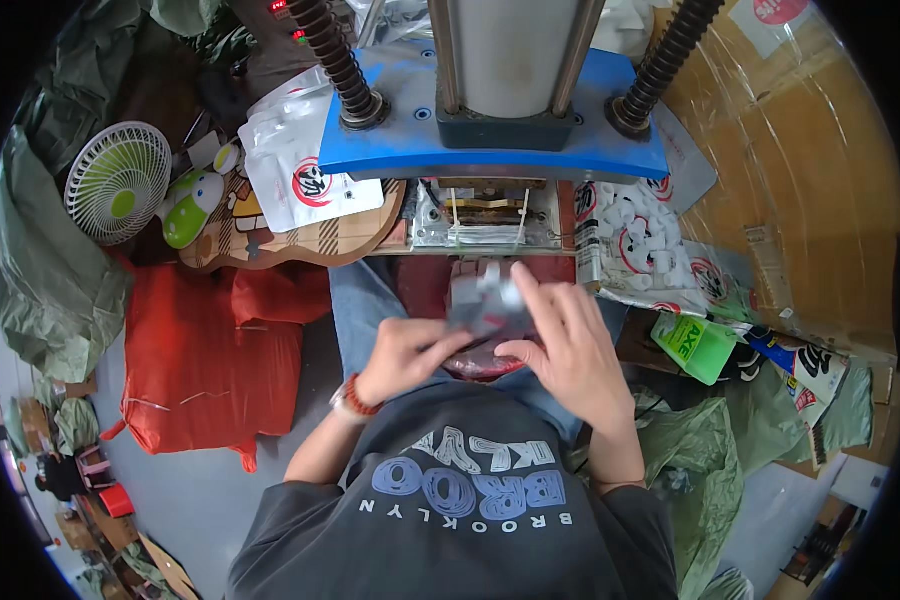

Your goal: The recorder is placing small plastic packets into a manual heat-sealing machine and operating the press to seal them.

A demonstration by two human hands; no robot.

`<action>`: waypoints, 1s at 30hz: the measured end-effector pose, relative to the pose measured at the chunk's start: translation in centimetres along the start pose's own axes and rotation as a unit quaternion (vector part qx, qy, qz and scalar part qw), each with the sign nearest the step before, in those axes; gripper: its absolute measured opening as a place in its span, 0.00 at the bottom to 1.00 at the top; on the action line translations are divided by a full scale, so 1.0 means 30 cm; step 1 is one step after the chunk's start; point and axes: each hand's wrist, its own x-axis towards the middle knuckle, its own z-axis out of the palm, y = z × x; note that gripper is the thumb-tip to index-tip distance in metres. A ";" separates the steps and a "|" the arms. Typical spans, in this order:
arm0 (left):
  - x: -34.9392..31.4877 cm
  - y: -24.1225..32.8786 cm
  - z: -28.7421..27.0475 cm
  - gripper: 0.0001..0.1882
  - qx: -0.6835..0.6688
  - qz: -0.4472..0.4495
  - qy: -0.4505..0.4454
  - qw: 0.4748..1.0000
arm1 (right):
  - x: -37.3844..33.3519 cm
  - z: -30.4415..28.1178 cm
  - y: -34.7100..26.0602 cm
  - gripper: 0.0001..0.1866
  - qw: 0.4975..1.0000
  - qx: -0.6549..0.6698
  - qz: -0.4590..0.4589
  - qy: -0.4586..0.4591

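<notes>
In front of my lap, a small silver-grey pouch (480, 308), smeared by motion, is pinched between the thumb and fingers of my left hand (410, 352). My right hand (572, 345) is beside it on the right, its thumb apart from its stretched fingers. A blurred whitish patch (510, 292) shows by the right index finger; whether it belongs to the pouch I cannot tell. Just beyond my hands stands a press with a blue plate (490, 150) and a brass-coloured die (490, 205) beneath it. To its right, many small white plastic pieces (642, 235) lie on printed bags.
White printed pouches (295, 160) lie on a wooden board (300, 242) at the left, near a fan (120, 185). A red sack (210, 360) stands on the floor. At the right are a tall cardboard box (790, 170), a green plastic container (692, 345) and green sacking (695, 460).
</notes>
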 end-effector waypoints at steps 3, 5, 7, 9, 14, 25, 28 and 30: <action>0.074 -0.089 0.080 0.13 -0.243 -0.207 0.079 0.944 | -0.002 -0.023 0.044 0.39 0.979 0.071 -0.025 0.190; 0.137 -0.122 0.088 0.15 -0.369 -0.260 0.119 0.884 | -0.039 -0.052 0.094 0.22 0.940 0.108 -0.011 0.324; 0.201 -0.138 0.086 0.13 -0.398 -0.285 0.111 0.865 | -0.093 -0.060 0.171 0.13 0.910 0.126 0.137 0.370; 0.238 -0.138 0.084 0.11 -0.488 -0.256 0.103 0.828 | -0.134 -0.014 0.277 0.10 0.934 0.165 0.155 0.276; 0.241 -0.144 0.097 0.08 -0.458 -0.283 0.125 0.833 | -0.260 0.256 0.495 0.10 0.846 0.454 0.134 -0.246; 0.220 -0.148 0.042 0.12 -0.429 -0.304 0.095 0.846 | -0.185 1.526 1.027 0.20 0.855 0.074 0.491 -0.147; 0.209 -0.137 0.035 0.12 -0.386 -0.329 0.110 0.855 | -0.182 1.645 1.027 0.27 0.845 0.103 0.462 -0.250; 0.206 -0.139 0.036 0.11 -0.372 -0.314 0.102 0.868 | -0.174 1.656 0.965 0.31 0.822 0.136 0.477 -0.279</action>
